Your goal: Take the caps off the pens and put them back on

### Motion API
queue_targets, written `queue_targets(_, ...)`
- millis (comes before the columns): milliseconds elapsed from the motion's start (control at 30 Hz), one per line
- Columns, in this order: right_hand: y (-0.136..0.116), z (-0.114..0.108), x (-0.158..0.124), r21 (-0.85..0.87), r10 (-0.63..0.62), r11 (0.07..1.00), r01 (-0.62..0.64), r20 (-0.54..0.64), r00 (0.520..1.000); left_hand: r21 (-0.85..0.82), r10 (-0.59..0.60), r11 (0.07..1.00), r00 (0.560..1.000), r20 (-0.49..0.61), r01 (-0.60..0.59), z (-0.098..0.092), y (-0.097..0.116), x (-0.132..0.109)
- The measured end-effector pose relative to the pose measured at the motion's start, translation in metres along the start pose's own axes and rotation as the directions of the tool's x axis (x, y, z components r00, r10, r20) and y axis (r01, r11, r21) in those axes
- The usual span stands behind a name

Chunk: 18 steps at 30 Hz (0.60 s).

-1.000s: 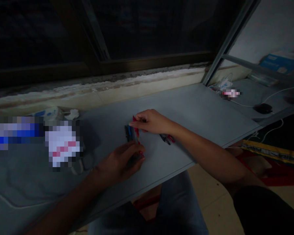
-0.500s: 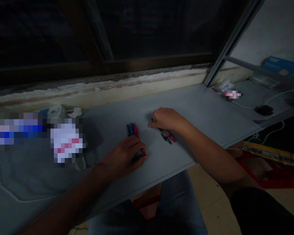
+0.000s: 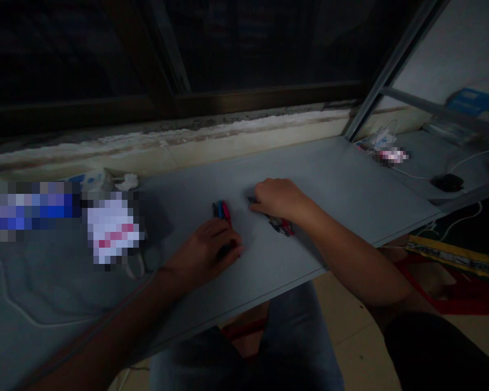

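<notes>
Dark, blue and red pens (image 3: pixel 221 208) lie side by side on the grey desk, their far ends showing past the fingers of my left hand (image 3: pixel 212 247). That hand is curled closed over the bundle, and its palm hides the near ends. To the right, my right hand (image 3: pixel 279 196) is closed with its knuckles up. A dark pen end (image 3: pixel 251 201) pokes out between its thumb and fingers. Under its wrist a second group of pens (image 3: pixel 282 226), some dark and some red, lies on the desk, partly covered by the hand.
The grey desk (image 3: pixel 204 184) runs below a dark window (image 3: pixel 261 49). A blurred white box (image 3: pixel 114 228), a white adapter (image 3: pixel 95 183) and cables are at left. Beyond a metal post (image 3: pixel 364 111) at right lie a black adapter (image 3: pixel 447 182) and a blue box (image 3: pixel 476 103).
The view has shifted slightly. The red pen end seen under my left hand before is now hidden by its fingers. My right hand has stayed nearly in place, closed around the dark pen end.
</notes>
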State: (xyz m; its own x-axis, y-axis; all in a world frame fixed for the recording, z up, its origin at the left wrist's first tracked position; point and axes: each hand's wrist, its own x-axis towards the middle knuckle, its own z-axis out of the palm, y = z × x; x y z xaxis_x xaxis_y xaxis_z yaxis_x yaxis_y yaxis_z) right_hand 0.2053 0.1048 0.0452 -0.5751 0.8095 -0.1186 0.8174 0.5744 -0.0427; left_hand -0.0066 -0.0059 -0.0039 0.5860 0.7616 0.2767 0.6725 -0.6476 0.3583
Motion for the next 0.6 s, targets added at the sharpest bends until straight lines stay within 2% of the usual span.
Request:
queue_targets(133, 0.0, 0.0, 0.004, 0.099, -0.054, 0.994, 0.055, -0.014, 0.998, -0.02, -0.002, 1.0, 0.999, -0.033, 0.002, -0.003, 0.001, 0.002)
queue_targets(233, -0.001, 0.001, 0.01, 0.378, -0.069, 0.917, 0.128, -0.165, 0.984, -0.033, -0.018, 0.999, 0.998, -0.066, 0.015, -0.005, 0.003, 0.002)
queue_targets(267, -0.003, 0.002, 0.011, 0.507, -0.065, 0.846, 0.167, -0.212, 0.975, -0.034, -0.032, 0.999, 0.996, -0.081, 0.029, -0.006, 0.003, 0.002)
queue_targets(333, -0.007, 0.003, 0.013, 0.74, -0.054, 0.635, 0.223, -0.245, 0.968, -0.045, -0.076, 0.996, 0.989, -0.126, 0.071, -0.007, 0.003, 0.001)
queue_targets(400, -0.012, 0.004, 0.013, 0.878, -0.046, 0.425, 0.221, -0.223, 0.974, -0.063, -0.145, 0.989, 0.973, -0.181, 0.136, -0.006, 0.002, 0.0)
queue_targets(433, -0.014, 0.005, 0.013, 0.912, -0.047, 0.349, 0.216, -0.213, 0.976, -0.071, -0.18, 0.983, 0.961, -0.208, 0.169, -0.005, 0.001, -0.001)
queue_targets(500, -0.017, 0.007, 0.014, 0.941, -0.056, 0.254, 0.221, -0.214, 0.975, -0.079, -0.245, 0.969, 0.936, -0.251, 0.233, -0.003, 0.0, -0.003)
queue_targets(600, -0.018, 0.01, 0.016, 0.95, -0.088, 0.209, 0.233, -0.219, 0.972, -0.088, -0.304, 0.953, 0.903, -0.303, 0.291, 0.0, -0.002, -0.004)
